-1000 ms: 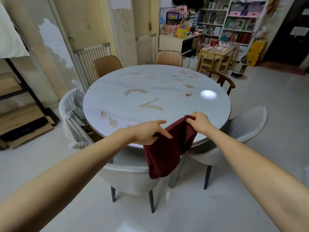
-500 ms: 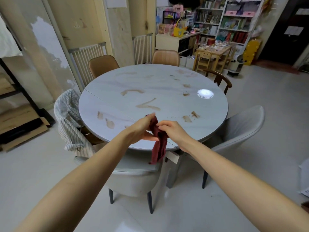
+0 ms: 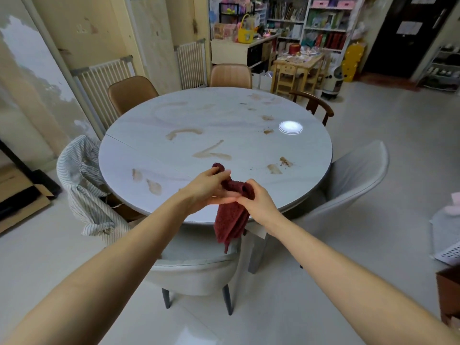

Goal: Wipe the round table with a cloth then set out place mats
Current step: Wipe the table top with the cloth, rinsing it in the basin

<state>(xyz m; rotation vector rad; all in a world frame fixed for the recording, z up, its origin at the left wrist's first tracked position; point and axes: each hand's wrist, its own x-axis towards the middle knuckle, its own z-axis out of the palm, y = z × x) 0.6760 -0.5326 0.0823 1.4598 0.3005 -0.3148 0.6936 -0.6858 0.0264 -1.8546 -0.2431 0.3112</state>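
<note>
A dark red cloth [image 3: 230, 220] hangs folded over the near edge of the round pale marble table [image 3: 174, 115]. My left hand [image 3: 206, 189] grips its top from the left, fingers curled round a bunched corner. My right hand [image 3: 258, 202] pinches the cloth's upper right part, close against the left hand. Brown smears and crumbs [image 3: 211, 154] mark the tabletop, with more stains [image 3: 276, 168] to the right. No place mats are in view.
A grey chair [image 3: 196, 267] stands just below my hands, another grey chair [image 3: 353, 183] at the right. A chair draped with striped fabric [image 3: 82, 185] is at the left. Two tan chairs [image 3: 130, 93] and a wooden chair [image 3: 313, 105] ring the far side.
My hands have come together from holding the cloth spread wide, folding it into a narrow hanging bundle. It now hangs a little lower and fuller than half a second ago.
</note>
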